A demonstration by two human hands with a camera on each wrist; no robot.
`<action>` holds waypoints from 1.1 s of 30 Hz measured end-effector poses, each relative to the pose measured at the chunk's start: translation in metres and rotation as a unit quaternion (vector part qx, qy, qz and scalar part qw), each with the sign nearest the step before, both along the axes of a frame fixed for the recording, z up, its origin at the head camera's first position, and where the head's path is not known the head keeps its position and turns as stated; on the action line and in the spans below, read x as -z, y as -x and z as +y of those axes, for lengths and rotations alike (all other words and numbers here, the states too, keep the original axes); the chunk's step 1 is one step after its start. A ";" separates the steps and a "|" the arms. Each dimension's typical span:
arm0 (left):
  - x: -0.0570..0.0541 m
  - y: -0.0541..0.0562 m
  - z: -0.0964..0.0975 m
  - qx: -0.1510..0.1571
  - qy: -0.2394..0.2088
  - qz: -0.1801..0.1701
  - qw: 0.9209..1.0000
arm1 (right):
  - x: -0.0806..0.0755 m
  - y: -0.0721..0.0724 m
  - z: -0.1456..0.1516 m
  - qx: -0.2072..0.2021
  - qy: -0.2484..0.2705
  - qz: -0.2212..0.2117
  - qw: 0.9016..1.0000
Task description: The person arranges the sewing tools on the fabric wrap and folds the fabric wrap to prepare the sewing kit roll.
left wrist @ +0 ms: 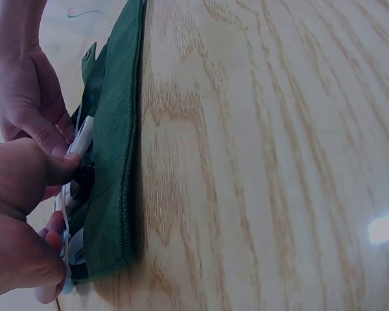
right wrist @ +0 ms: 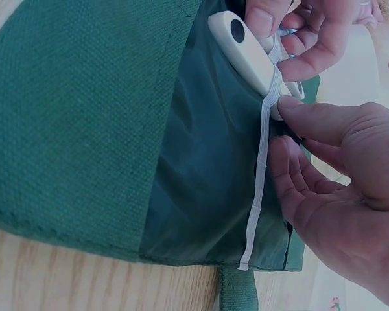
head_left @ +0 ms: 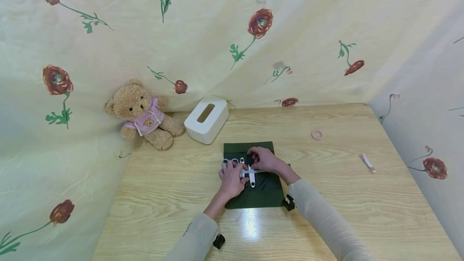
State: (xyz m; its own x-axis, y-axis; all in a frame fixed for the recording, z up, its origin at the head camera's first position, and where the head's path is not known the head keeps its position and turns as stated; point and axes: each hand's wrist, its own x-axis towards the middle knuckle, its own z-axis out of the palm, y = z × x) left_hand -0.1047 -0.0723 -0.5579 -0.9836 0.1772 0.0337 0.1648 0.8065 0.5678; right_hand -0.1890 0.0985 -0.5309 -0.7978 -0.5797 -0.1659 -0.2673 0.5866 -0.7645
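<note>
A dark green fabric case [head_left: 253, 200] lies unfolded on the table, with a white elastic band [right wrist: 259, 175] across its dark lining. A slim white tool with a black dot near its end [right wrist: 243, 52] runs under the band. My right hand [head_left: 267, 159] pinches this tool at its far end, between thumb and fingertips. My left hand [head_left: 232, 178] pinches the band beside the tool, with thumb and finger on either side. Scissors [head_left: 225, 160] show their ring handles past my left fingers. Another white tool [head_left: 242, 160] sits between the scissors and the slim tool, partly covered by my left hand.
A teddy bear [head_left: 148, 118] in a pink top leans at the back left, beside a white tissue box [head_left: 208, 122]. On the right lie a pink ring [head_left: 317, 135] and a small pink-and-silver nail clipper [head_left: 367, 163]. Flowered cloth hangs behind the table.
</note>
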 end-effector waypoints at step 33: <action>0.000 -0.003 -0.009 -0.005 -0.040 -0.016 0.999 | -0.045 0.012 0.200 0.206 0.026 0.071 0.976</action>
State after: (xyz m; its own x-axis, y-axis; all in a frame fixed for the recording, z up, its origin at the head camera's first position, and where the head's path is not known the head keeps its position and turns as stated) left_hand -0.1015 -0.0813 -0.5576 -0.9861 0.1655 0.0158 0.1376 0.7594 0.6358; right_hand -0.2014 0.2980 -0.4855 -0.9778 -0.2088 -0.0147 -0.1225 0.6277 -0.7687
